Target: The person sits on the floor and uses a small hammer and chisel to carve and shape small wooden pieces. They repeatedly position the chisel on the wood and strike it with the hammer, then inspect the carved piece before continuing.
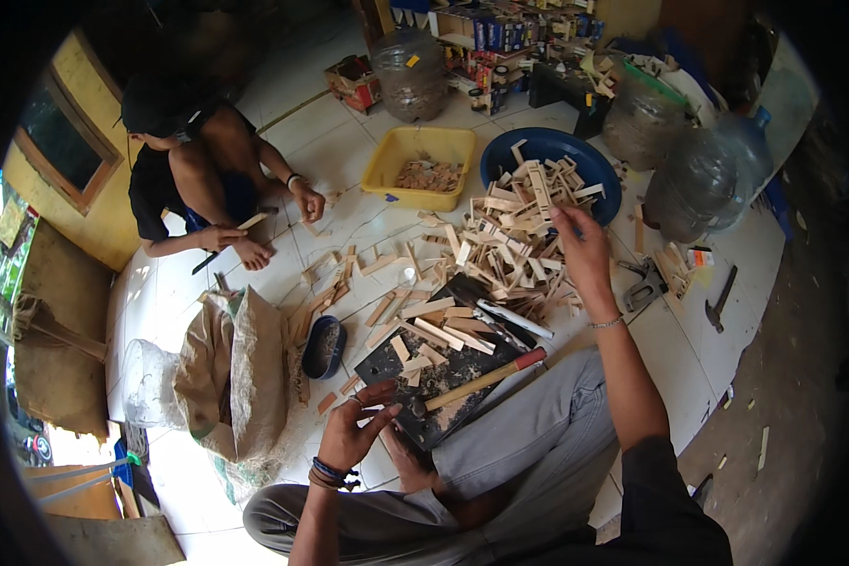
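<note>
My right hand (585, 247) pinches a wooden strip (539, 189); snagging it could topple the heaped wood pieces (511, 247). My left hand (351, 429) gapes.

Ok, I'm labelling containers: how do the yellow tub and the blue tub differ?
The yellow tub is rectangular; the blue tub is round. The yellow tub holds small flat chips, low inside; the blue tub holds longer pale sticks that reach over its rim. The yellow tub stands left of the blue tub. Both stand open on the tiled floor.
</note>
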`<state>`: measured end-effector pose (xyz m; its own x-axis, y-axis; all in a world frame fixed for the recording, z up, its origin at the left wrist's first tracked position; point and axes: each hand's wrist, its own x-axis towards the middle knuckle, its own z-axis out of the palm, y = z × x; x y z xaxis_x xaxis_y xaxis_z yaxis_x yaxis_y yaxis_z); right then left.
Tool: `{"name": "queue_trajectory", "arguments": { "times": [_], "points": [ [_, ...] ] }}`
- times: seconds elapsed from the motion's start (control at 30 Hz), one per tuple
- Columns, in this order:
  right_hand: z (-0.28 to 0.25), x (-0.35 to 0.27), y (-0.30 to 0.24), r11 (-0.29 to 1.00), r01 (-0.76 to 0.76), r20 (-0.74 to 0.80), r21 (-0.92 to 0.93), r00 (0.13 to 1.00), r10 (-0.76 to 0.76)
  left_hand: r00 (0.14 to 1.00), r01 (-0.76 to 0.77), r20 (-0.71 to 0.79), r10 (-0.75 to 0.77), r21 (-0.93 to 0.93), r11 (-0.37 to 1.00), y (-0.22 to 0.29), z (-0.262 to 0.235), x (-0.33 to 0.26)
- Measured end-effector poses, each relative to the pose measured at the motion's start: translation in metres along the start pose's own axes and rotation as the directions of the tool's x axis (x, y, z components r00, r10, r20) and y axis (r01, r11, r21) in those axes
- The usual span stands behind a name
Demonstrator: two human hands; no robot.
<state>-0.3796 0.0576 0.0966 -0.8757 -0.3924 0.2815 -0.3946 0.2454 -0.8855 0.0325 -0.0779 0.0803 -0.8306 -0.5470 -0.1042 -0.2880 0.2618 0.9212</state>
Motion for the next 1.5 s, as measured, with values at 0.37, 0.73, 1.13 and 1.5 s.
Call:
{"name": "queue_trajectory", "arguments": {
  "times": [0.37, 0.73, 1.13, 1.5],
  "points": [
    [-0.012, -0.003, 0.025, 0.967, -0.198, 0.015, 0.158, 0.98, 0.198, 0.981, 0.043, 0.177, -0.081, 0.211, 0.977, -0.021, -0.011, 0.006],
    [0.028, -0.084, -0.019, 0.944, 0.287, 0.493, 0.16, 0.806, -0.328, 0.913, 0.074, 0.323, -0.25, 0.472, 0.879, -0.036, -0.034, 0.02],
    [0.079, -0.125, 0.015, 0.672, 0.705, 0.722, -0.226, 0.585, -0.371, 0.994, 0.006, 0.109, -0.032, 0.229, 0.974, -0.035, 0.003, 0.028],
    [0.064, -0.11, -0.006, 0.871, 0.451, 0.515, -0.193, 0.803, -0.301, 0.995, -0.103, 0.029, 0.099, 0.201, 0.974, -0.022, 0.004, 0.016]
  ]
}}
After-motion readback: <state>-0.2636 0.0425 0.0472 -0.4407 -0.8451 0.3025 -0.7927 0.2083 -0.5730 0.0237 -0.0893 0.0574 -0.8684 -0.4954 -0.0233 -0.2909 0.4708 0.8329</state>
